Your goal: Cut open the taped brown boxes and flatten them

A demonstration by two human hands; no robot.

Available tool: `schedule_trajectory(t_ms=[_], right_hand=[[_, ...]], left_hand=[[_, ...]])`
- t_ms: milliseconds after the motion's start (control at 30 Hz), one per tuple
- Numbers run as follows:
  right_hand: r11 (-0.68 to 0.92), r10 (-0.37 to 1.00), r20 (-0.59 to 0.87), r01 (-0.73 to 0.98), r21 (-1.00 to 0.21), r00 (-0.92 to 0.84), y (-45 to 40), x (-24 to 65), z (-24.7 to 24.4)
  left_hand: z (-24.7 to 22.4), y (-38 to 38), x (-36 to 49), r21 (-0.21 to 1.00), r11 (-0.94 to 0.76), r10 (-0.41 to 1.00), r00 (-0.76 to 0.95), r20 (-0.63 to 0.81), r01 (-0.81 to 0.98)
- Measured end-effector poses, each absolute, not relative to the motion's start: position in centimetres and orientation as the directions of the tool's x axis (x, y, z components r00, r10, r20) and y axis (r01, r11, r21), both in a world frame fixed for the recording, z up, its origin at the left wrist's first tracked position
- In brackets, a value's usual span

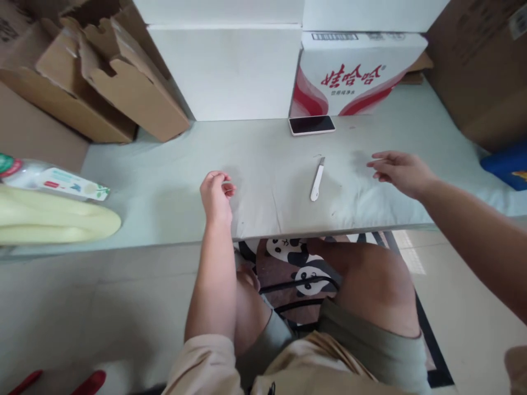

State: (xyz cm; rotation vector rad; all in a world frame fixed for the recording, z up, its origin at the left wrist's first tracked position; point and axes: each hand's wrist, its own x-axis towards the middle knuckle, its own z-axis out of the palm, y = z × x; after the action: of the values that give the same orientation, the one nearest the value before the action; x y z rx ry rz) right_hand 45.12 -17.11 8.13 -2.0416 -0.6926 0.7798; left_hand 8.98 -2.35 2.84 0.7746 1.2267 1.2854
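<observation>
My left hand (216,193) is over the pale cloth-covered table (255,148), left of the middle, with its fingers loosely curled and apart and nothing in them. Over the right part of the table is my right hand (398,171), fingers spread a little and pointing left, holding nothing. Between the two hands lies a white craft knife (317,179), its short blade pointing away from me. It is nearer to my right hand, and neither hand touches it. Behind the knife, a phone (312,124) with a dark screen lies flat before the boxes.
White boxes (230,71) and a red-and-white printed box (354,77) line the back. Open cardboard boxes (132,82) stand at the back left. A bottle (57,180) and a pale yellow object (57,216) lie at the left; a blue object (504,164) is at the right edge.
</observation>
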Motion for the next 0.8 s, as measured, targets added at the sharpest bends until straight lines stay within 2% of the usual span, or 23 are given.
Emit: schedule_trajectory(t_ms=[233,467,533,633,733,800], right_hand=[[-0.402,0.876,-0.141,0.535,-0.743,0.462,-10.7,38.9,9.3],[-0.099,0.994,-0.017,0.78,-0.618,0.112,0.5,26.6,9.2],[0.079,0.997,0.044,0.864,-0.497,-0.066,3.6,22.0,10.0],[0.348,0.936,0.138,0.913,-0.213,-0.325,7.9,14.9,12.3],[0.438,0.884,0.2,0.898,-0.041,-0.422,12.3,9.3,14.7],[0.427,0.873,0.208,0.897,0.11,-0.441,15.1,6.8,15.7]], left_hand=[[3.8,-2.7,6.3,0.879,0.179,0.954,-0.141,-0.265,-0.443],[3.6,-1.6,2.5,0.79,0.137,0.939,-0.175,-0.296,-0.597],[3.5,-1.3,2.0,0.761,0.122,0.933,-0.188,-0.307,-0.637],[3.3,-0.9,1.5,0.723,0.119,0.934,-0.171,-0.314,-0.68],[3.2,-0.3,0.9,0.701,0.139,0.933,-0.144,-0.33,-0.7],[3.2,-0.1,0.3,0.69,0.142,0.929,-0.145,-0.34,-0.709]])
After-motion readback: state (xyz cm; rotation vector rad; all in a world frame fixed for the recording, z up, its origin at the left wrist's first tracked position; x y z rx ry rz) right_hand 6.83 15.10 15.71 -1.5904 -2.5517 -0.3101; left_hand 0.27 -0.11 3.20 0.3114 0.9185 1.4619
